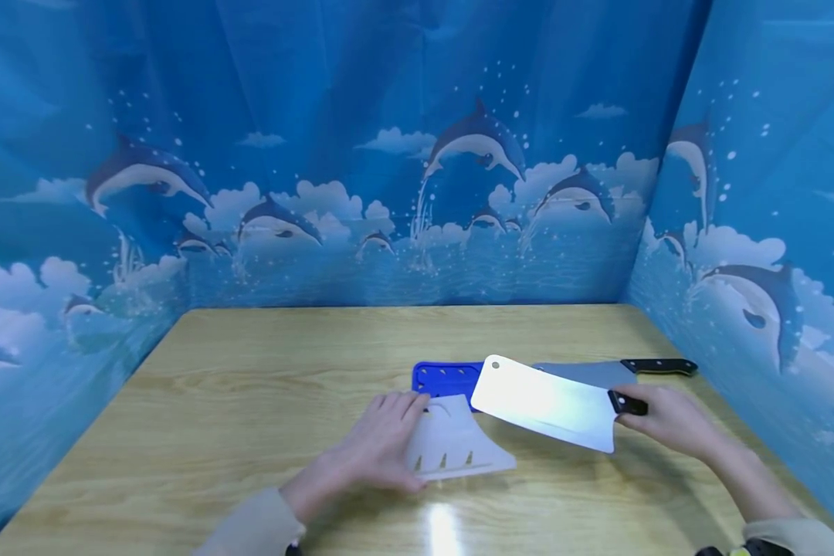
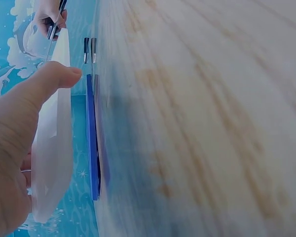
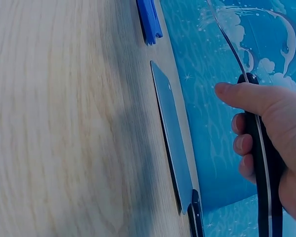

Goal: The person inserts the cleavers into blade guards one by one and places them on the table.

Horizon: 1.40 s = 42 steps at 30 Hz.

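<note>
My right hand (image 1: 669, 417) grips a cleaver (image 1: 545, 405) by its black handle, the broad shiny blade pointing left above the table. In the right wrist view the fingers wrap that black handle (image 3: 262, 163). My left hand (image 1: 382, 442) holds a white plastic blade cover (image 1: 452, 442) at its left end, thumb on the near edge, fingers on the far one. Slots run along the cover's near side. In the left wrist view the white cover (image 2: 54, 143) is raised off the table. The cleaver's blade tip is close to the cover's upper right, apart from it.
Behind the hands lies a blue blade cover (image 1: 445, 376) on the wooden table (image 1: 285, 371). A second cleaver (image 1: 598, 374) with a black handle lies to its right, partly hidden by the raised one. Dolphin-print curtains (image 1: 361, 154) enclose the table's back and sides.
</note>
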{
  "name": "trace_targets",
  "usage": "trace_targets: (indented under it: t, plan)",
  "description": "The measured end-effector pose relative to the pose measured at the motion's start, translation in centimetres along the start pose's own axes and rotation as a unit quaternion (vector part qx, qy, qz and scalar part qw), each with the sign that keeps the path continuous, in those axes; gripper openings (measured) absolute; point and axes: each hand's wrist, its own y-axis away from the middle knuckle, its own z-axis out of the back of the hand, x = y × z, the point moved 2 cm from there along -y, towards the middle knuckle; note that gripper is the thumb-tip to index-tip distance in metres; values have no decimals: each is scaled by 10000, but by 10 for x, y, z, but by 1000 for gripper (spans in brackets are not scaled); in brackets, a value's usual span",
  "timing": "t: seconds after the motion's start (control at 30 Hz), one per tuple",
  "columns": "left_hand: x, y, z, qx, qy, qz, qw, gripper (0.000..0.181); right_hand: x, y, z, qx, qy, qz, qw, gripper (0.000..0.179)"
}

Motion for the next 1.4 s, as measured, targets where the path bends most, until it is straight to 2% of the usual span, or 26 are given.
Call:
trace_targets:
  t: [0.33, 0.57, 0.7, 0.87, 1.17, 1.27, 1.4]
  plan:
    - [-1, -1, 1, -31, -30, -57, 10000, 109, 2, -3, 0, 52, 85, -67, 9999, 40]
    - [-1, -3, 1, 119, -107, -37, 9999, 111, 7, -2, 3, -190, 390, 102, 9990, 40]
    - [-1, -3, 2, 198, -73, 1, 9998, 111, 12, -1, 3, -538, 831, 382, 9944, 38]
    - [3, -3, 2, 236, -29, 79, 9997, 112, 16, 1, -2, -1166, 1306, 860, 9808, 36]
    - [9, -1, 3, 285, 390, 418, 9980, 111, 21, 5, -11, -1035, 1216, 1221, 9796, 31]
    - [11, 0, 4, 324, 340, 375, 9982, 111, 23, 8, -13, -1073, 1167, 1325, 9784, 32]
    - [13, 3, 3, 309, 255, 199, 9990, 110, 26, 11, -11, -1260, 1168, 1628, 9716, 33]
